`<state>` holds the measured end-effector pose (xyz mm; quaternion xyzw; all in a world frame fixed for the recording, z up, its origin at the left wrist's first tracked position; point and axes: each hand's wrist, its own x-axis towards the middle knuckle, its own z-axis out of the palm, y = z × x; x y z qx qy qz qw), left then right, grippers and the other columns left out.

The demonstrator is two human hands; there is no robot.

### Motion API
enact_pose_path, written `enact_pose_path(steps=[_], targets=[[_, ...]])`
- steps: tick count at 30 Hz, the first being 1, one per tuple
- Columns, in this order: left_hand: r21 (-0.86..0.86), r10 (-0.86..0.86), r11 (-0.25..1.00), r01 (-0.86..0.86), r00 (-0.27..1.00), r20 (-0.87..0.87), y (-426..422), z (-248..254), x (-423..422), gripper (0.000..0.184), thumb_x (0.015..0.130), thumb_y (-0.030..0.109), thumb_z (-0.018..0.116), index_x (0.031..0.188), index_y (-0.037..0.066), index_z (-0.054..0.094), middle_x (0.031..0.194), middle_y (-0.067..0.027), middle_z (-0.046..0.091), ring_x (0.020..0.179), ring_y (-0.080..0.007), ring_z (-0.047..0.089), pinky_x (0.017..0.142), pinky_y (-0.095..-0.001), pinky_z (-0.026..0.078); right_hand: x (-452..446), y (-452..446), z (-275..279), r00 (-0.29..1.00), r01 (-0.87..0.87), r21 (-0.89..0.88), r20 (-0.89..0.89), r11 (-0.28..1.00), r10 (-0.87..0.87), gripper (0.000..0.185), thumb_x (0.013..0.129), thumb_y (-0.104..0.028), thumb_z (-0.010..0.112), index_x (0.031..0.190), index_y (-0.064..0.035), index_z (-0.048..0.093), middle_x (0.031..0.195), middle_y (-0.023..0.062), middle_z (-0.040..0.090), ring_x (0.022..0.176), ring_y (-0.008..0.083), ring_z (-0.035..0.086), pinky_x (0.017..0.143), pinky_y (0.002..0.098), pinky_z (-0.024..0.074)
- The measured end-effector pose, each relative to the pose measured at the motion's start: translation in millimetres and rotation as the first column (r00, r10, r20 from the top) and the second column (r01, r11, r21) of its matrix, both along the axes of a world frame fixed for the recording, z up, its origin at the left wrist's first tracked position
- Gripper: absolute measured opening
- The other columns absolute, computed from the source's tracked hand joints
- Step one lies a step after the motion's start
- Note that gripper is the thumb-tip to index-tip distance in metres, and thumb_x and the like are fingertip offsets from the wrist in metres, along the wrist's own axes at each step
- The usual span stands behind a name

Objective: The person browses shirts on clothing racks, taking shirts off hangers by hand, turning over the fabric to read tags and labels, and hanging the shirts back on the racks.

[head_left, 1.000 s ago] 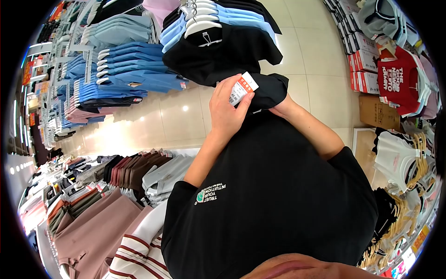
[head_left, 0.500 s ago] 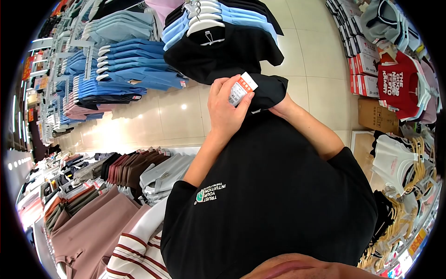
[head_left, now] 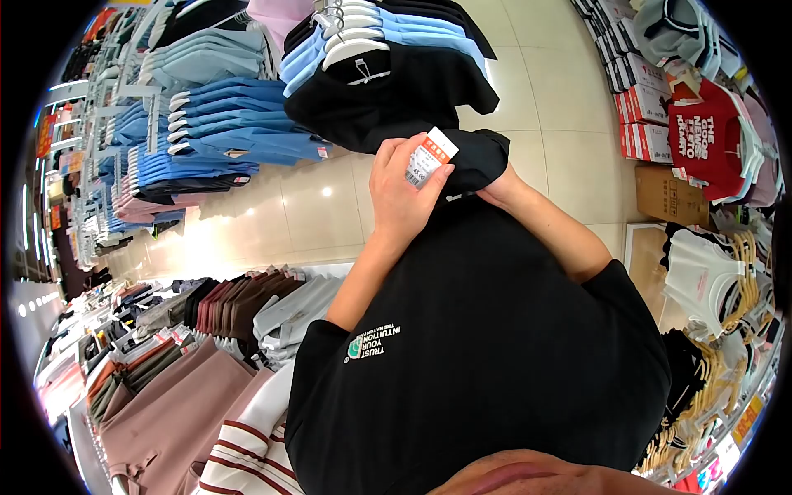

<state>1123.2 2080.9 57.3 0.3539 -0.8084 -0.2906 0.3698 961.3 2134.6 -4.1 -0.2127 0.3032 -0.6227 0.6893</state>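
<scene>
My left hand (head_left: 402, 186) is closed, pinching a white and orange price tag (head_left: 431, 158) between thumb and fingers. The tag's printed side faces up toward me, with a barcode and a price on it. Beneath it lies a black T-shirt (head_left: 429, 78), hanging on a white hanger (head_left: 356, 51) at the front of a rack. Its lower part is lifted toward me and bunched. My right hand (head_left: 502, 191) holds this bunched cloth from the right side; the fingers are mostly hidden behind the fabric.
Light blue shirts (head_left: 429, 40) hang behind the black one. Racks of blue shirts (head_left: 239, 124) stand at left, brown garments (head_left: 247, 301) and pink trousers (head_left: 177, 400) lower left. At right are stacked shoe boxes (head_left: 648, 140), a cardboard box (head_left: 670, 196) and white tops (head_left: 701, 276). Tiled floor (head_left: 569, 157) runs between.
The view has shifted slightly, so the racks sit a little differently in it. Both hands keep their hold on the tag and the shirt.
</scene>
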Motion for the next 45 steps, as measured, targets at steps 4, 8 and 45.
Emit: enact_pose_path(steps=[4, 8, 45], targets=[[0.009, 0.003, 1.0, -0.003, 1.0, 0.001, 0, 0, 1, 0.047, 0.073, 0.014, 0.085, 0.114, 0.001, 0.066, 0.101, -0.0106, 0.061, 0.09, -0.0263, 0.063, 0.077, -0.0343, 0.05, 1, -1, 0, 1.0, -0.002, 0.012, 0.023, 1.0, 0.002, 0.027, 0.097, -0.013, 0.062, 0.12, -0.0002, 0.064, 0.115, 0.0084, 0.068, 0.103, 0.0164, 0.066, 0.088, 0.0296, 0.055], [0.006, 0.01, 1.0, -0.01, 1.0, 0.009, 0, 0, 3, 0.046, 0.074, 0.013, 0.084, 0.113, 0.0, 0.066, 0.101, -0.0106, 0.061, 0.089, -0.026, 0.063, 0.076, -0.0341, 0.05, 2, -1, 2, 1.0, -0.001, 0.018, 0.024, 1.0, 0.001, 0.026, 0.097, -0.014, 0.062, 0.119, -0.0005, 0.064, 0.114, 0.0081, 0.068, 0.103, 0.0163, 0.066, 0.087, 0.0294, 0.0552], [0.281, 0.372, 0.825, -0.49, 0.846, 0.382, -62, -198, 133, 0.017, 0.085, 0.017, 0.071, 0.085, 0.0, 0.072, 0.086, -0.0173, 0.072, 0.077, -0.0407, 0.065, 0.07, -0.0455, 0.051, 19, -66, -62, 0.415, -0.267, 0.043, -0.896, 0.963, 0.156, 0.019, 0.094, -0.013, 0.062, 0.109, -0.0022, 0.066, 0.097, 0.0167, 0.069, 0.089, 0.0307, 0.068, 0.077, 0.0392, 0.0539]])
